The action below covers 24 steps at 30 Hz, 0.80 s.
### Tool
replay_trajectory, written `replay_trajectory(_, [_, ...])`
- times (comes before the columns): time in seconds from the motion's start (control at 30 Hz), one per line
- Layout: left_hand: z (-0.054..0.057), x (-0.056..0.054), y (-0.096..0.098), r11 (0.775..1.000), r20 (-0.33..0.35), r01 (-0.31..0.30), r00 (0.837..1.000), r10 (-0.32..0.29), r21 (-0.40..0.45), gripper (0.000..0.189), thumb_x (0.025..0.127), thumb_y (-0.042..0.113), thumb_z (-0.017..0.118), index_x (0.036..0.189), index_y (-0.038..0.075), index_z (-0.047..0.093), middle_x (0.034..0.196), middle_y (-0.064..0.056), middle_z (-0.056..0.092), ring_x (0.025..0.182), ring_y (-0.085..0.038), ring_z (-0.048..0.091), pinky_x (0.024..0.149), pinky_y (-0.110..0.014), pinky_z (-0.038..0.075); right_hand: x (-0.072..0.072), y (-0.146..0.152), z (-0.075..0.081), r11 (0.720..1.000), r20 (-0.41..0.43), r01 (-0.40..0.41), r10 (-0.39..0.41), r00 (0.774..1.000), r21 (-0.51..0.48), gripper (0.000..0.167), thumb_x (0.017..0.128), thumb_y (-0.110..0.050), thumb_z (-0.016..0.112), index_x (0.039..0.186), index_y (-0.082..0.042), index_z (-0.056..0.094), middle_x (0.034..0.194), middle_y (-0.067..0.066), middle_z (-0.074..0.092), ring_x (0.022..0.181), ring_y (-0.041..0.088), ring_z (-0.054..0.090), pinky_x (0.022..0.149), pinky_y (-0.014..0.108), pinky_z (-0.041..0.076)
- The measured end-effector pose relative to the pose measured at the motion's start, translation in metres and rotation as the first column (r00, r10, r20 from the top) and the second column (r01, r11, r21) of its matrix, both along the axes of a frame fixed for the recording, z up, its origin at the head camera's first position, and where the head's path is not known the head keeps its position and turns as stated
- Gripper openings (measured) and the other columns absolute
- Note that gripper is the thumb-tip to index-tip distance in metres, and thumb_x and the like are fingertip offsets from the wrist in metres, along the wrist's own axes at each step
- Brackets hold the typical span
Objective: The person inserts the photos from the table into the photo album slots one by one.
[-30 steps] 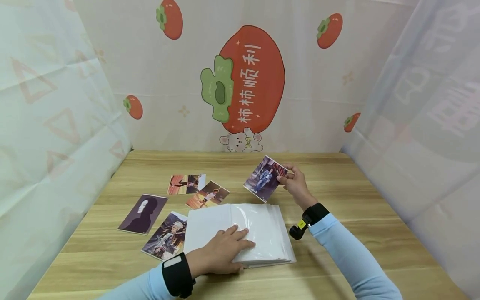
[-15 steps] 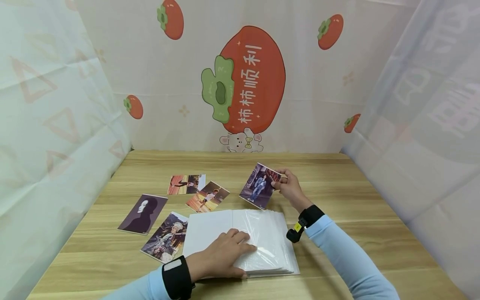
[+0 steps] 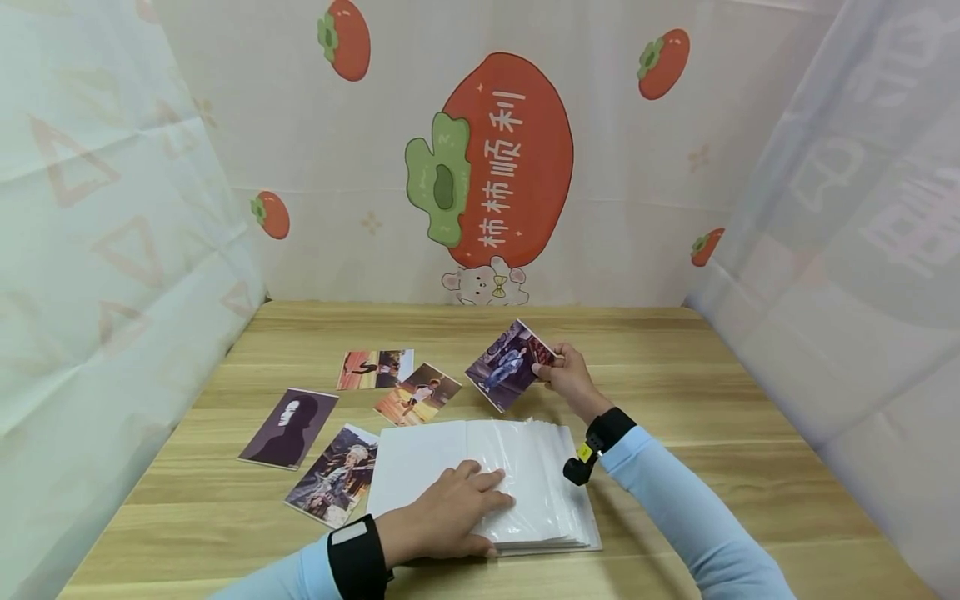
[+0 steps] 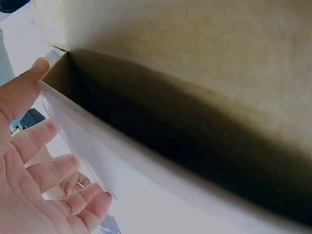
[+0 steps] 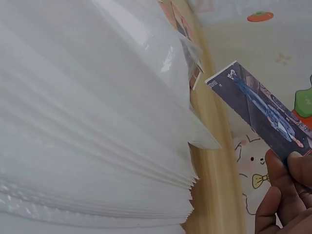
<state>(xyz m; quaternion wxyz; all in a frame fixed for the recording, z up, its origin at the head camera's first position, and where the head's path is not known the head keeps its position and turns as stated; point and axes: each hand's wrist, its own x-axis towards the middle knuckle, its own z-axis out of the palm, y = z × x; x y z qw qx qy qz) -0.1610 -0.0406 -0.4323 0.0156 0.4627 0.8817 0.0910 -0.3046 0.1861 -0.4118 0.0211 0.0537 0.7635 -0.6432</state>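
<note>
A photo album point(image 3: 420, 458) with clear plastic sleeves lies spread on the table. My left hand point(image 3: 450, 515) rests on its right-hand page, fingers spread, thumb at the near edge. The left wrist view shows that thumb beside the album's cover corner point(image 4: 56, 78) and the fingertips against a white page. Beyond the album, my right hand point(image 3: 572, 382) pinches a photo point(image 3: 504, 367) of a figure in blue by its right edge, thumb on the picture side. From the right wrist, the held photo point(image 5: 263, 105) appears tilted, past the fanned sleeves point(image 5: 97, 122).
Left of the album lie a dark silhouette photo point(image 3: 291, 427) and a photo of a figure with pale hair point(image 3: 337, 475). Behind it are two orange-toned photos, one point(image 3: 417, 394) close to the other point(image 3: 367, 369). Printed cloth point(image 3: 337, 167) encloses the wooden table point(image 3: 690, 400).
My right hand has carried the photo leftward and slightly toward the album. The album has slid a little nearer to me, with my left hand still on it.
</note>
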Motion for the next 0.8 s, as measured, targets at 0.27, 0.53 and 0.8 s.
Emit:
replay_trajectory(0.27, [-0.001, 0.001, -0.002, 1.000, 0.022, 0.008, 1.000, -0.008, 0.014, 0.057, 0.078, 0.049, 0.067, 0.128, 0.023, 0.057, 0.138, -0.008, 0.045, 0.116, -0.032, 0.043, 0.083, -0.044, 0.043, -0.002, -0.006, -0.013, 1.000, 0.016, -0.008, 0.008, 1.000, 0.006, 0.023, 0.087, 0.004, 0.059, 0.104, -0.002, 0.045, 0.088, 0.014, 0.065, 0.081, 0.028, 0.061, 0.069, 0.036, 0.044])
replay_trajectory(0.53, [-0.002, 0.002, -0.004, 1.000, 0.036, 0.009, 0.999, -0.010, 0.028, 0.058, 0.078, 0.048, 0.068, 0.129, 0.024, 0.055, 0.139, -0.008, 0.044, 0.116, -0.031, 0.043, 0.083, -0.044, 0.043, -0.003, -0.006, -0.016, 0.998, 0.016, -0.048, 0.048, 0.999, 0.044, 0.031, 0.086, 0.005, 0.059, 0.112, -0.001, 0.044, 0.087, 0.014, 0.064, 0.070, 0.016, 0.059, 0.067, 0.035, 0.044])
replay_trajectory(0.8, [0.000, 0.002, -0.003, 1.000, 0.040, -0.002, 0.999, 0.001, 0.021, 0.058, 0.077, 0.047, 0.069, 0.129, 0.024, 0.055, 0.139, -0.008, 0.044, 0.117, -0.031, 0.043, 0.082, -0.044, 0.044, -0.002, -0.001, -0.015, 0.983, 0.022, -0.147, 0.145, 0.989, 0.110, 0.047, 0.089, 0.007, 0.054, 0.131, -0.009, 0.040, 0.100, 0.020, 0.062, 0.077, 0.022, 0.061, 0.074, 0.041, 0.046])
